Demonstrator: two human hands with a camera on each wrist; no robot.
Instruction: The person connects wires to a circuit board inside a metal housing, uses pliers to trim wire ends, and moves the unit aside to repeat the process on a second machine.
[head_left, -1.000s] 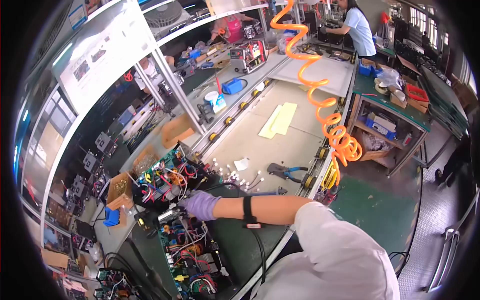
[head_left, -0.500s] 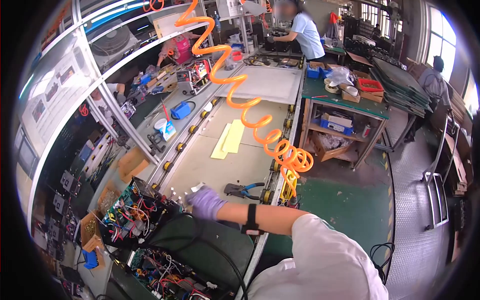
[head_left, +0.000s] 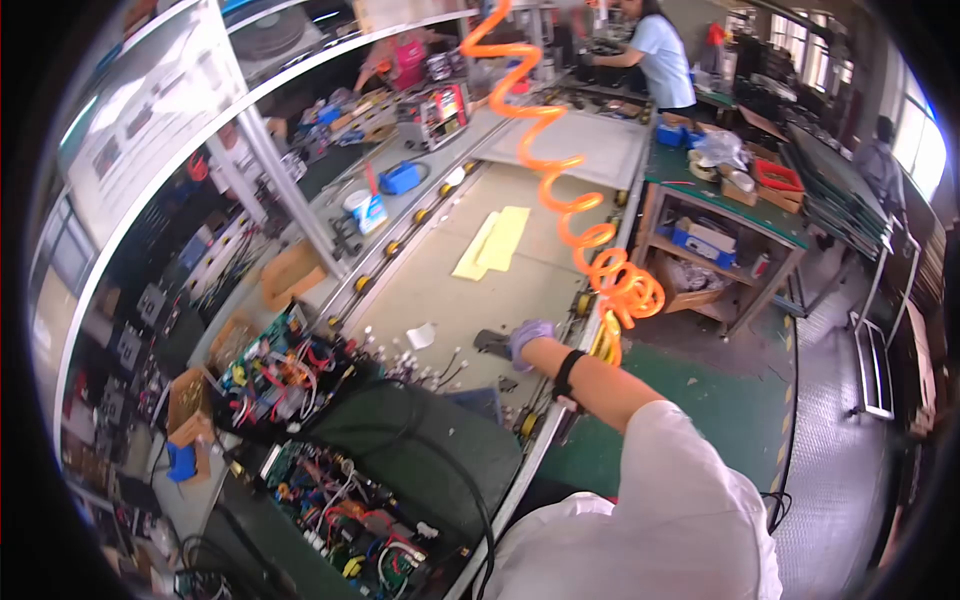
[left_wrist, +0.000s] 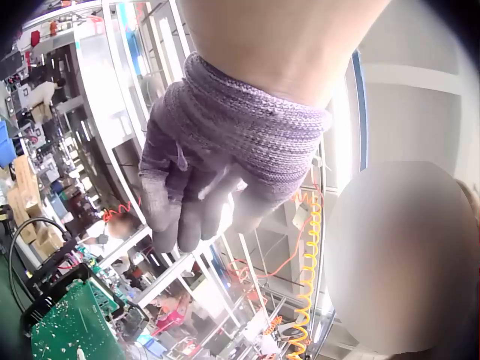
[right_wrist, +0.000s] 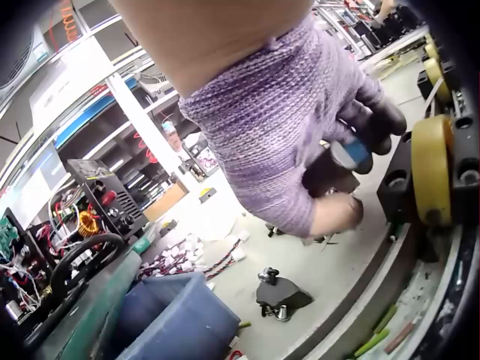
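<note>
In the head view my right hand (head_left: 532,343), in a purple knit glove, is down on the conveyor line beside its right rail. It grips a pair of pliers (head_left: 493,343), whose dark head sticks out to the left. Bare thumb and dark-tipped fingers curl about the blue handle (right_wrist: 360,152) in the right wrist view. My left hand (left_wrist: 225,165), in a matching glove, shows only in the left wrist view, fingers hanging loosely with nothing in them. Below it there is a green circuit board (left_wrist: 75,326).
Two open wired chassis, one at the back (head_left: 280,370) and one in front (head_left: 345,520), stand at the left. White connectors (head_left: 400,365), a blue bin (right_wrist: 176,315) and yellow sheets (head_left: 492,243) lie on the line. An orange coiled hose (head_left: 560,160) hangs above. Rollers (right_wrist: 431,169) edge the rail.
My right hand has moved from the chassis, over the white connectors, to the pliers at the right rail, and now grips them. The head view has swung right and then partly back.
</note>
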